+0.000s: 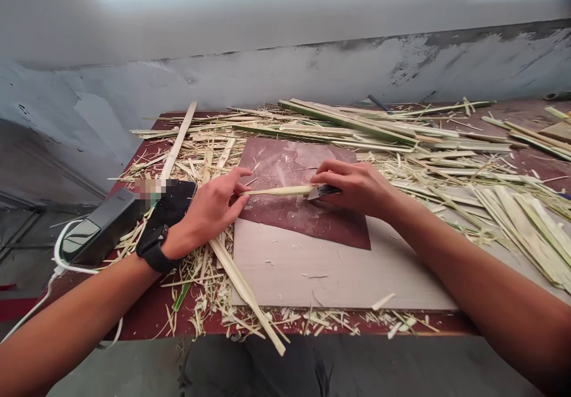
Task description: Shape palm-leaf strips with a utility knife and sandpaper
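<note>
A pale bamboo strip lies level above a dark red sheet that rests on a light wooden board. My left hand, with a black watch on its wrist, pinches the strip's left end between thumb and fingers. My right hand is closed around a utility knife. The blade meets the strip at its right end. Most of the knife's handle is hidden under my right fingers.
Bamboo shavings litter the table, and longer split bamboo pieces are piled toward the wall. More strips lie at the right. Left of my left hand are a dark phone and a power bank with a white cable.
</note>
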Available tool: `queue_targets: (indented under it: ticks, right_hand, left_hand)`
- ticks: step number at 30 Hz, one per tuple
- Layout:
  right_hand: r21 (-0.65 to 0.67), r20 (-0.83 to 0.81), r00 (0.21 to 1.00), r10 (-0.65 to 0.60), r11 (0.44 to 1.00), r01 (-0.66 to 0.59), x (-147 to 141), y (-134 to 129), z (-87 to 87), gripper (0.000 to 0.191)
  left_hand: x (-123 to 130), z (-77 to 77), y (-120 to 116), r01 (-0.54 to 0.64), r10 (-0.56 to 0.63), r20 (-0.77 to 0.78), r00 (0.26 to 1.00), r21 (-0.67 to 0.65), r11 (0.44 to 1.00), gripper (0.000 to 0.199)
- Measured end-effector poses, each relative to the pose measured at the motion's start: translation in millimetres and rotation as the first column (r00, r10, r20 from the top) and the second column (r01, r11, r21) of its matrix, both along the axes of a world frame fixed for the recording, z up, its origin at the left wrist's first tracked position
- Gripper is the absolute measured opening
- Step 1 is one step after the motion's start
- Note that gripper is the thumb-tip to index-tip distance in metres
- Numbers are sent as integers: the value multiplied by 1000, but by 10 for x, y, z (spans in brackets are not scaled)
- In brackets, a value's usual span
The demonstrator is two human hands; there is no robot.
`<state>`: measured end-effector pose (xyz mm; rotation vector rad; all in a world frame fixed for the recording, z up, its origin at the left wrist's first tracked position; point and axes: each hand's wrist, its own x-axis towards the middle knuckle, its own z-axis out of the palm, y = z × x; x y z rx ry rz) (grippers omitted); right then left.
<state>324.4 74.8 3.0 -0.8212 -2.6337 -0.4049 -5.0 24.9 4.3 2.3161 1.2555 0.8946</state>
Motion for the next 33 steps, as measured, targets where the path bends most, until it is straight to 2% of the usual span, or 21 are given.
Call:
queue_targets:
  ticks: [4,7,20,26,33]
  right_hand:
    - [-102,-49,996,71,992,-75,59,46,9,24]
    - [-151,-48,997,54,987,-61,79,53,19,20]
    - [-102,14,998,-55,993,56,110,57,29,16]
    - [-137,-6,1000,-9,991,8,105,34,48,12]
    - [-173,-29,999,47,984,-51,83,27,67,12]
  left_hand:
    - [-11,-11,19,45,-43,-63,997,39,998,42]
    - [-16,-12,32,64,-59,-77,995,66,996,41]
    - [-4,-28,26,150,-145,-58,988,84,985,40]
    - [5,17,4,214,-200,-148,969,86,973,38]
    - [9,7,9,239,-231,-107,967,75,968,40]
